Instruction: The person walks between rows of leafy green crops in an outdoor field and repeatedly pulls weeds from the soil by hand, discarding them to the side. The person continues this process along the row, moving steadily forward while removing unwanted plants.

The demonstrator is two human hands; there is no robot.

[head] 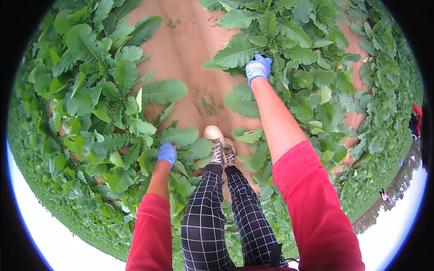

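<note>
My right hand (pixel 259 67), in a blue-and-white knitted glove, reaches into a leafy crop plant (pixel 271 40) with long, toothed, radish-like leaves. Its fingers are bent and their tips vanish among the stalks, so a grip cannot be confirmed. Lower down on the left, my left hand (pixel 167 153) wears a matching glove. It is pushed into the foliage beside a broad green leaf (pixel 178 136), which spreads just above it. Leaves cover its fingers, and whatever they touch is hidden.
A bare strip of reddish soil (pixel 183 50) runs between the two crop rows. My canvas shoes (pixel 214 133) stand on it, close to leaves on both sides. At the far right edge is a partly visible person in red (pixel 417 115); another person (pixel 384 195) is farther off.
</note>
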